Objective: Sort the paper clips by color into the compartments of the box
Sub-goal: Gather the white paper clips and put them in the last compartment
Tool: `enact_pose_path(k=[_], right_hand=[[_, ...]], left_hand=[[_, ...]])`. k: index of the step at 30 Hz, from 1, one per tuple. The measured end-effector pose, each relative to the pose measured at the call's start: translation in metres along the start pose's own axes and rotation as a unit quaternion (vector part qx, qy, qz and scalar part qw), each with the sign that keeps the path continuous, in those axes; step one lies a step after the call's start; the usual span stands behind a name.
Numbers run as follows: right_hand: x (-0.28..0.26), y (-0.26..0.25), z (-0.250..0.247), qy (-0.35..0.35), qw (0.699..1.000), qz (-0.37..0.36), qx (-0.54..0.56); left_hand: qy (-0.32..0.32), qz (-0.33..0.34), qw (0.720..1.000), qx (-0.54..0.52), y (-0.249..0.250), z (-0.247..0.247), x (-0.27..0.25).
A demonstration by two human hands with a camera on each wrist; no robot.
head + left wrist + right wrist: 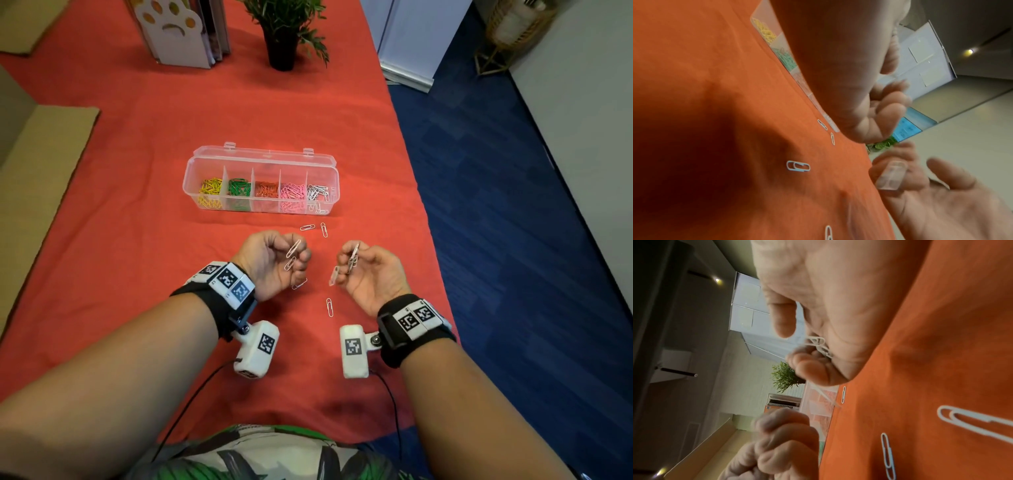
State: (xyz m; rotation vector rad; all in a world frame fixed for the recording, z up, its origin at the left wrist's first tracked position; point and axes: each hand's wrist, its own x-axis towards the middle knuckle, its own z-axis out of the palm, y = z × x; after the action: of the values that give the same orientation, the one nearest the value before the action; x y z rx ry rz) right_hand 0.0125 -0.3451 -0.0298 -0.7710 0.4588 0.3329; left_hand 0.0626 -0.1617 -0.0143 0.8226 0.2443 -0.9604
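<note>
A clear plastic box [260,161] with its lid open stands on the red cloth; its compartments hold yellow, green, orange, pink and white clips from left to right. My left hand [274,258] hovers palm-up in front of the box, fingers curled around white paper clips [293,249]. My right hand [368,270] is beside it and grips a bunch of white clips [352,257], also visible as white clips [819,345] in the right wrist view. Loose white clips [307,227] lie near the box; another loose clip [329,307] lies between my wrists.
A potted plant [284,31] and a paw-print book stand [174,31] stand at the table's far end. Cardboard [44,161] lies at the left. The table's right edge [421,192] drops to blue carpet.
</note>
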Motion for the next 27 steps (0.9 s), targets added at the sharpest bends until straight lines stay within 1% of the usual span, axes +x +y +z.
enact_pose_path(k=[1,3,5,6,7,8,9,11,12,13,15,16,18,20,22,23,24,25,26,27], right_hand=[[0.003,0.000,0.001,0.006,1.000,0.011,-0.004],[0.011,-0.002,0.006,0.044,0.997,0.042,-0.038],[0.022,-0.002,0.011,0.100,0.984,0.048,-0.138],[0.029,-0.003,0.013,0.129,0.967,0.033,-0.216],[0.036,-0.003,0.014,0.151,0.939,0.015,-0.309],[0.044,-0.005,0.016,0.164,0.897,-0.001,-0.411],[0.052,-0.008,0.017,0.168,0.845,-0.015,-0.507],[0.064,-0.014,0.021,0.165,0.732,-0.034,-0.660],[0.069,-0.016,0.023,0.167,0.680,-0.042,-0.713],[0.074,-0.017,0.024,0.168,0.635,-0.056,-0.752],[0.083,-0.014,0.026,0.165,0.571,-0.097,-0.798],[0.086,-0.012,0.027,0.163,0.547,-0.106,-0.814],[0.091,-0.006,0.025,0.154,0.510,-0.102,-0.840],[0.090,-0.003,0.023,0.155,0.488,-0.092,-0.854],[0.084,-0.002,0.019,0.153,0.465,-0.088,-0.868],[0.081,-0.001,0.017,0.143,0.456,-0.079,-0.875],[0.077,-0.002,0.015,0.127,0.453,-0.066,-0.880],[0.074,-0.003,0.013,0.107,0.465,-0.049,-0.878],[0.068,-0.005,0.014,0.090,0.497,-0.033,-0.862],[0.063,-0.008,0.013,0.078,0.557,-0.012,-0.827]], left_hand=[[0.011,-0.008,1.000,0.009,0.000,0.000,0.001],[0.048,-0.019,0.998,0.019,0.000,0.000,0.006],[0.115,-0.025,0.991,0.057,0.001,0.002,0.013],[0.160,-0.021,0.982,0.101,0.001,0.003,0.017],[0.204,-0.008,0.965,0.162,0.002,0.003,0.023],[0.237,0.013,0.943,0.233,0.003,0.002,0.028],[0.262,0.039,0.913,0.311,0.004,0.001,0.034],[0.296,0.091,0.830,0.464,0.009,-0.003,0.042],[0.306,0.106,0.789,0.522,0.011,-0.006,0.044],[0.311,0.115,0.753,0.568,0.012,-0.007,0.046],[0.309,0.142,0.686,0.643,0.015,-0.009,0.050],[0.299,0.159,0.661,0.670,0.015,-0.009,0.054],[0.271,0.179,0.637,0.699,0.015,-0.010,0.061],[0.248,0.177,0.618,0.725,0.014,-0.011,0.069],[0.229,0.156,0.588,0.760,0.012,-0.012,0.076],[0.224,0.142,0.574,0.775,0.011,-0.013,0.079],[0.225,0.132,0.565,0.783,0.010,-0.013,0.080],[0.229,0.128,0.557,0.788,0.009,-0.014,0.081],[0.234,0.129,0.551,0.790,0.009,-0.014,0.081],[0.240,0.133,0.544,0.793,0.009,-0.014,0.080]])
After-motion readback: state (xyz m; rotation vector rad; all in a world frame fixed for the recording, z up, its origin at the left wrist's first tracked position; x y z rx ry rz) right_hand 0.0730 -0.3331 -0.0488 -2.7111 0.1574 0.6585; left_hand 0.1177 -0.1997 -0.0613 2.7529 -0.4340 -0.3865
